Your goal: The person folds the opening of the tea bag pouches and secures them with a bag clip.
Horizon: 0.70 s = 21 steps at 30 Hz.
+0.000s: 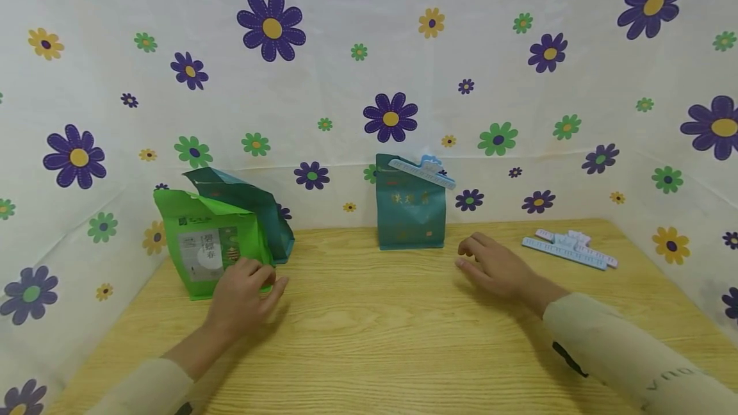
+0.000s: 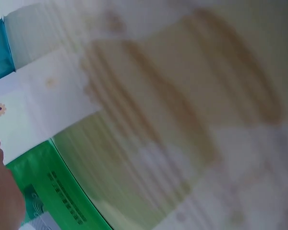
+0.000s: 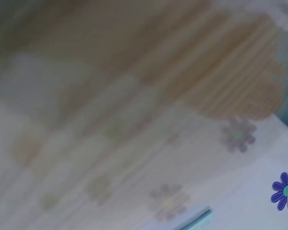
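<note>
In the head view a bright green tea bag (image 1: 190, 226) stands at the left, its printed label partly hidden by my left hand (image 1: 245, 293). That hand hovers in front of it with loosely bent fingers. Behind the green bag leans a dark teal bag (image 1: 277, 216) with a folded-over top. Another teal bag (image 1: 410, 216) with gold characters stands upright near the back wall, a light blue clip (image 1: 423, 173) slanting across its top corner. To the right of it my right hand (image 1: 496, 266) hangs over the table, fingers loosely curled around nothing.
A blue clip (image 1: 562, 253) and a pink clip (image 1: 599, 256) lie together on the wooden table (image 1: 369, 338) at the right. Flower-patterned cloth (image 1: 323, 82) encloses the back and sides. Blurred reflections cover much of both wrist views.
</note>
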Motion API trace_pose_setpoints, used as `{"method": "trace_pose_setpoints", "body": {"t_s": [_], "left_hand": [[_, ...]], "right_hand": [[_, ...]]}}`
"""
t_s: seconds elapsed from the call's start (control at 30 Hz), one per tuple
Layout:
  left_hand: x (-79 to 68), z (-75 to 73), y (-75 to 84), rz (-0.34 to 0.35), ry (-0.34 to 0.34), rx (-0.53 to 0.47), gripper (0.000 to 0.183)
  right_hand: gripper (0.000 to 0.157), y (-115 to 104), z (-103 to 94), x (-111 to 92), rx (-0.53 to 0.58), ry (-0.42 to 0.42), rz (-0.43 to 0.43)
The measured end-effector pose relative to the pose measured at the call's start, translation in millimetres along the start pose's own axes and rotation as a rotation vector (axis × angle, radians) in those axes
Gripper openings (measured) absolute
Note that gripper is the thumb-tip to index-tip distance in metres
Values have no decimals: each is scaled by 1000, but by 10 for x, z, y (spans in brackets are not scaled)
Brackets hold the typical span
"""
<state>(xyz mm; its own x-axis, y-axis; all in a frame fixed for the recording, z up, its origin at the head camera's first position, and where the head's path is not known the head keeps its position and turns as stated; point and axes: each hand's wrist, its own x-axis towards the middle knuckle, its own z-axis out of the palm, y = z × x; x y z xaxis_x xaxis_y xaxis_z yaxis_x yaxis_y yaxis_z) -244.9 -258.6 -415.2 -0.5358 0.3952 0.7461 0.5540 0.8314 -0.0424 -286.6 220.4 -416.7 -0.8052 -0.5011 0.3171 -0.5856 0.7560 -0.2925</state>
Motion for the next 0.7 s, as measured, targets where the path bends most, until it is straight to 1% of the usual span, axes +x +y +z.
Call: {"method": "trace_pose_setpoints", "body": {"t_s": [0.23,0.37,0.53,0.7], "left_hand": [[-88,-57,-154,-4,8,34,18],[-133,-94,-236,-10,12,36,18],[-174,-161,-315,-12,18,60,19],[-199,-215,-375,-21,2,91,20]], "right_hand": [[24,-137,65,111,47,15,10],[22,-190,111,161,66,23,12],[21,-303,160,243,115,17,22],[22,-427,217,329,127,9,-6]]}}
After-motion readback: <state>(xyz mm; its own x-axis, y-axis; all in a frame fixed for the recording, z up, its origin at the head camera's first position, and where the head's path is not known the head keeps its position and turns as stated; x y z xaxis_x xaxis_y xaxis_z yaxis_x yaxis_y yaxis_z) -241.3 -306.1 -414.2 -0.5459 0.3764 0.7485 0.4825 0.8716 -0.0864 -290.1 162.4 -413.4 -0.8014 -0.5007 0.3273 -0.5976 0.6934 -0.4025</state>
